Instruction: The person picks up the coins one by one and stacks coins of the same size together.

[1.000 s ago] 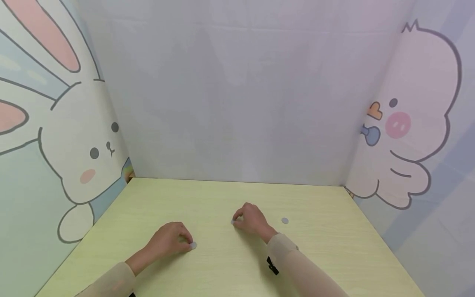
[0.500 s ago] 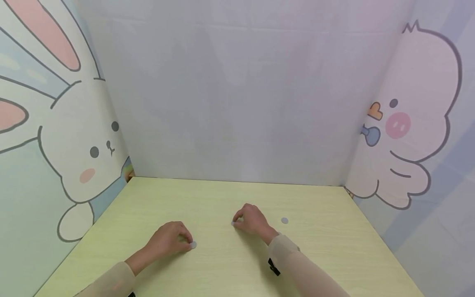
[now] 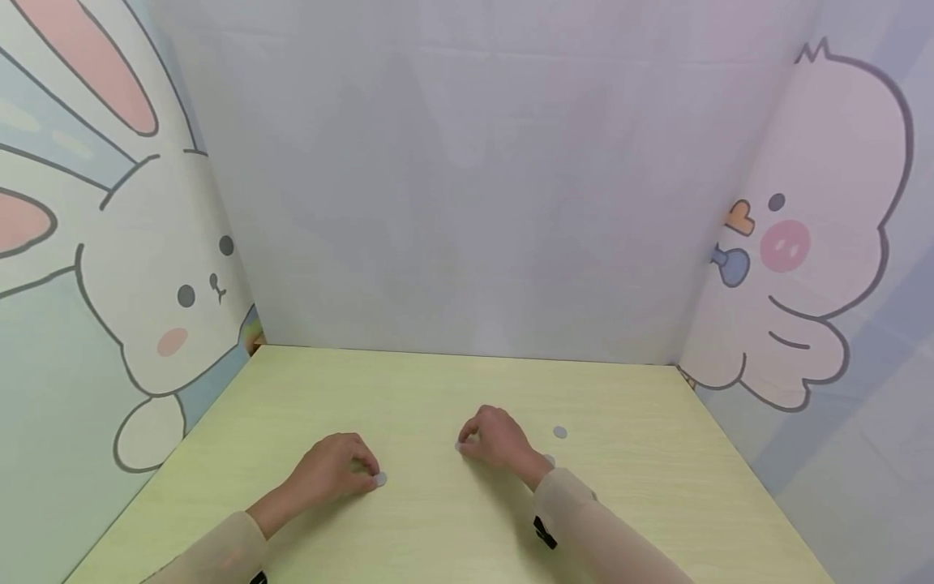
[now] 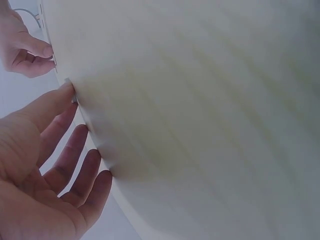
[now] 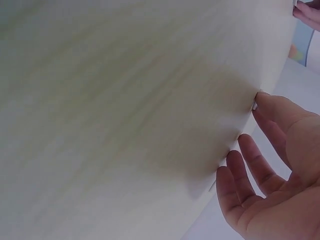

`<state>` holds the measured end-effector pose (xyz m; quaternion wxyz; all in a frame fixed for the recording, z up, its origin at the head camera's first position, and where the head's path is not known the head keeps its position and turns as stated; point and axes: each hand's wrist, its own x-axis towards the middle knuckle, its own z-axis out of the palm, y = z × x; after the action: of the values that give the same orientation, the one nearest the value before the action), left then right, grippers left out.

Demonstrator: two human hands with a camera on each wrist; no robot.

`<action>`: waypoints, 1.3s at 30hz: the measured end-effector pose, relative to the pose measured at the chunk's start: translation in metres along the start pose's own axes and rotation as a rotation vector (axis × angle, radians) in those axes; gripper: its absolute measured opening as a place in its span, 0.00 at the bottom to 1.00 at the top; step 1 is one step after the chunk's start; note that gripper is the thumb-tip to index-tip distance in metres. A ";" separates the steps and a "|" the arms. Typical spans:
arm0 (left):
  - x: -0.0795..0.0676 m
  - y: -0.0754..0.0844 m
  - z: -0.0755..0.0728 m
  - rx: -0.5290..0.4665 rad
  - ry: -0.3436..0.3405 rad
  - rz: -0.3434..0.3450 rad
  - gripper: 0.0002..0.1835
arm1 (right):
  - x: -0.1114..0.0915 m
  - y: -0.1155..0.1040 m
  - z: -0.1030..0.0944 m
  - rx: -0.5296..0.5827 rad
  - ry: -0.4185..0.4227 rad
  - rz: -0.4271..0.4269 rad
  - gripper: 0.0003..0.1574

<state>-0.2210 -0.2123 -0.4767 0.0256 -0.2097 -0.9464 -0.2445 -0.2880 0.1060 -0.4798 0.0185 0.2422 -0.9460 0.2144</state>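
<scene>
My left hand (image 3: 332, 470) pinches a small flat silver-grey coin (image 3: 380, 479) at the tabletop, left of the middle. In the left wrist view that coin (image 4: 74, 97) shows edge-on between thumb and index finger, with the other fingertips right at the table surface. Farther back and to the right, my right hand (image 3: 498, 438) has a similar coin (image 3: 458, 446) between its thumb and index finger, mostly covered by them. Seen from the right wrist, only a thin edge of this coin (image 5: 255, 104) shows.
Another coin (image 3: 560, 432) lies flat to the right of my right hand. One more coin (image 3: 550, 460) peeks out beside the right wrist, partly hidden. The pale wooden table (image 3: 409, 389) ends at a grey-white curtain (image 3: 467, 203), with cartoon-printed cloth on both sides.
My right hand has slid slightly toward me with its coin, and a coin beside the right wrist has come into view. The left hand keeps its place.
</scene>
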 end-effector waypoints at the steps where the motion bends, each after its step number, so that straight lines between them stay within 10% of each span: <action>1: 0.000 0.000 0.000 0.000 0.000 0.000 0.06 | -0.001 -0.001 -0.001 0.008 -0.002 -0.002 0.03; 39: -0.001 0.000 0.000 0.012 0.013 0.006 0.06 | -0.033 -0.022 0.002 0.056 -0.011 -0.082 0.02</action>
<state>-0.2203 -0.2122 -0.4766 0.0340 -0.2109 -0.9469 -0.2401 -0.2483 0.1022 -0.4777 0.0154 0.2822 -0.9291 0.2386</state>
